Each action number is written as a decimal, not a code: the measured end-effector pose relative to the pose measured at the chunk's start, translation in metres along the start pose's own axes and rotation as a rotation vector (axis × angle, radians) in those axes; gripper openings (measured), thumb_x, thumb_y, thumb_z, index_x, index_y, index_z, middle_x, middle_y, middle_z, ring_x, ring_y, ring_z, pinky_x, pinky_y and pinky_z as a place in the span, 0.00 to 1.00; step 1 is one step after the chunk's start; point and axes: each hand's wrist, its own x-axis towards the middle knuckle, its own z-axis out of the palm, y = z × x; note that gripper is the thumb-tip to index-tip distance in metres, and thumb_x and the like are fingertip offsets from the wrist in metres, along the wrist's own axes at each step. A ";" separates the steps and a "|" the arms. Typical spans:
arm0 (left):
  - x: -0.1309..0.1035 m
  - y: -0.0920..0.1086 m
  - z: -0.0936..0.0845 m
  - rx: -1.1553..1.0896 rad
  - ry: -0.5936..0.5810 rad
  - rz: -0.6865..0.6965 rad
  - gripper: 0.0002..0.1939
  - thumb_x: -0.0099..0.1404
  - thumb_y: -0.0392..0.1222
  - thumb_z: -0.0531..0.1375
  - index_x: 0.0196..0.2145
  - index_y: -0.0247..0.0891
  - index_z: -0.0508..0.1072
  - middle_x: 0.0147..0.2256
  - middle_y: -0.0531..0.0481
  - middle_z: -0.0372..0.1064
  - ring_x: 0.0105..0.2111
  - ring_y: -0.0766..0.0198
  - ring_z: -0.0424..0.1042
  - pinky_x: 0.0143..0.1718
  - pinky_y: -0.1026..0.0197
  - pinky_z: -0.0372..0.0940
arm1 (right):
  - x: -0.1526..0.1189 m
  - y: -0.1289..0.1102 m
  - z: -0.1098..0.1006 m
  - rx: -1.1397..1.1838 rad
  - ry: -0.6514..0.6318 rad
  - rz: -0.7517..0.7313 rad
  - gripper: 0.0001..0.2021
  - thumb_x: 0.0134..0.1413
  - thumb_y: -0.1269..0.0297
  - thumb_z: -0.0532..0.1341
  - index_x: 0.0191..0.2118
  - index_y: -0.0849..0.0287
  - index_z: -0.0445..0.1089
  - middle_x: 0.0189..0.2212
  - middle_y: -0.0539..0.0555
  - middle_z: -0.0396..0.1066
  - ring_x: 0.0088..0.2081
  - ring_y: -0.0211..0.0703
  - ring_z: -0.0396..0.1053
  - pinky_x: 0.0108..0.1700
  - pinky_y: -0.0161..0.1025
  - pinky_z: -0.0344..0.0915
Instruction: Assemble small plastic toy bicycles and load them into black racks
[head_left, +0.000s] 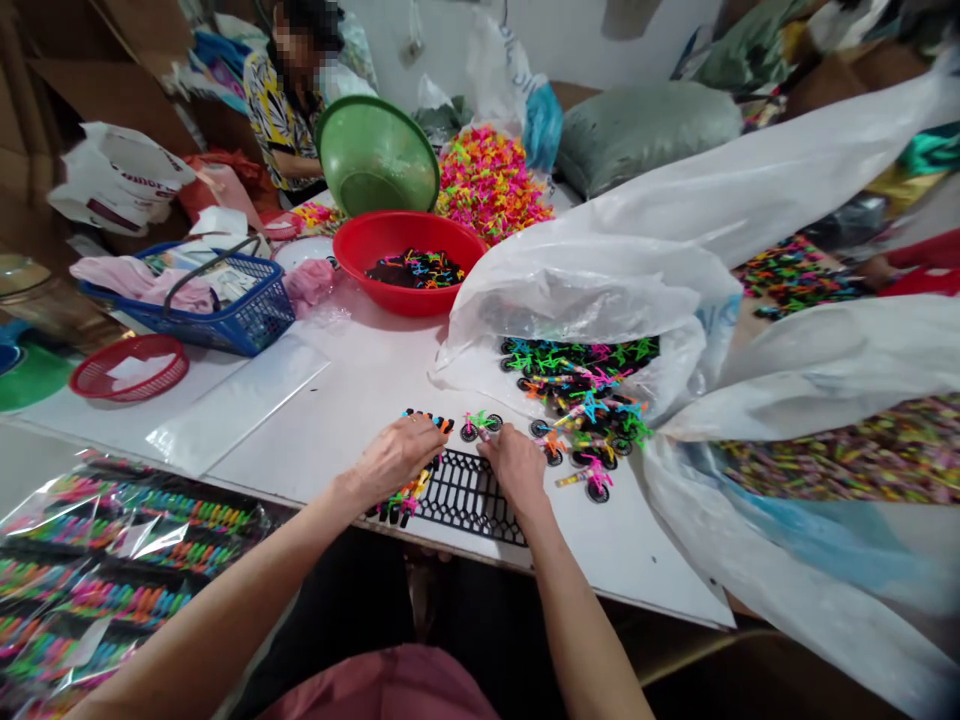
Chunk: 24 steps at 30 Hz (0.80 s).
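Note:
A black plastic rack (469,492) with rows of slots lies at the table's near edge. Small colourful toy bicycles (411,495) with black wheels fill its left end. My left hand (401,450) rests over that end, fingers bent together among the bicycles; what is under the fingertips is hidden. My right hand (517,462) is at the rack's right side, thumb and fingers closed on a green and pink toy bicycle (480,424) with a small printed tube. More toy bicycles (598,478) lie loose to its right, spilling from a white plastic bag (585,290).
A red basin (409,230) of bicycles stands farther back, near a tilted green basin (377,160) and a bright heap of parts (491,185). To the left are a blue basket (217,310) and filled packs (112,570). A co-worker (281,110) sits at the back.

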 end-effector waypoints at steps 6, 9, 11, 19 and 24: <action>0.013 -0.006 -0.001 0.028 -0.022 0.011 0.11 0.67 0.36 0.49 0.35 0.34 0.71 0.30 0.47 0.68 0.34 0.63 0.67 0.38 0.60 0.63 | 0.001 0.005 -0.012 0.360 0.101 -0.009 0.13 0.54 0.55 0.54 0.29 0.58 0.67 0.25 0.53 0.72 0.29 0.42 0.70 0.31 0.34 0.59; 0.015 0.004 -0.005 0.021 0.089 -0.069 0.10 0.67 0.40 0.52 0.38 0.33 0.71 0.34 0.44 0.70 0.38 0.60 0.68 0.42 0.57 0.63 | -0.020 0.002 -0.015 0.641 0.162 -0.069 0.12 0.53 0.55 0.55 0.29 0.58 0.65 0.23 0.50 0.71 0.25 0.38 0.68 0.29 0.33 0.59; 0.018 0.015 -0.008 -0.038 0.205 -0.187 0.12 0.64 0.45 0.55 0.40 0.34 0.70 0.36 0.44 0.71 0.39 0.59 0.69 0.42 0.57 0.63 | -0.036 -0.003 -0.013 0.753 0.174 -0.097 0.11 0.53 0.55 0.55 0.30 0.57 0.64 0.23 0.49 0.70 0.24 0.37 0.67 0.28 0.32 0.59; 0.026 0.065 -0.006 0.094 0.315 -0.479 0.11 0.61 0.46 0.58 0.27 0.35 0.68 0.27 0.48 0.68 0.30 0.60 0.68 0.34 0.58 0.62 | -0.061 -0.022 -0.017 0.707 0.261 -0.128 0.12 0.52 0.61 0.55 0.40 0.59 0.67 0.28 0.52 0.71 0.26 0.38 0.66 0.30 0.34 0.61; -0.006 0.060 -0.020 -0.007 0.308 -0.378 0.12 0.60 0.49 0.59 0.33 0.36 0.70 0.32 0.47 0.70 0.34 0.59 0.70 0.38 0.56 0.63 | -0.075 -0.026 -0.002 0.746 0.184 -0.080 0.07 0.47 0.65 0.56 0.34 0.59 0.67 0.23 0.50 0.68 0.23 0.39 0.65 0.28 0.34 0.60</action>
